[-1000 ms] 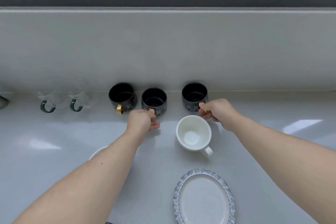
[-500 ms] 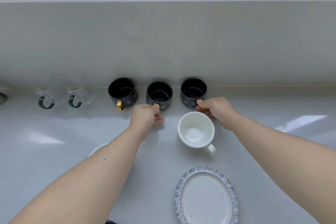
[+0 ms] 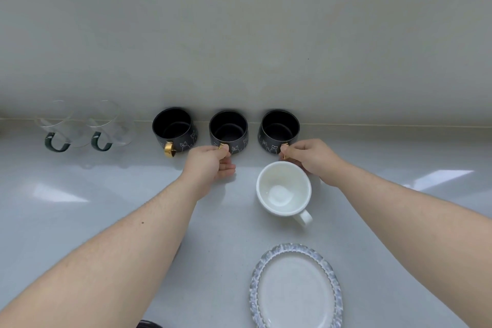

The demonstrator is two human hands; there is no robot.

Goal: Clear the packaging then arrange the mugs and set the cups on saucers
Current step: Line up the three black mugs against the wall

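Three black mugs with gold handles stand in a row against the back wall: left point(image 3: 173, 128), middle point(image 3: 228, 129) and right point(image 3: 279, 128). My left hand point(image 3: 209, 164) pinches the middle mug's gold handle. My right hand point(image 3: 311, 158) pinches the right mug's handle. A white cup point(image 3: 283, 189) stands upright just in front of the right mug, its handle pointing toward me. An oval saucer with a blue-grey frilled rim point(image 3: 295, 287) lies nearer to me.
Two clear glass cups with dark green handles point(image 3: 57, 130) point(image 3: 106, 128) stand at the back left. The pale counter point(image 3: 80, 208) runs left and right, and the wall rises directly behind the mugs. A dark object peeks in at the bottom edge point(image 3: 149, 324).
The middle black mug has slid back and right into line with the other two. The right mug has shifted slightly. Both hands stay on the handles.
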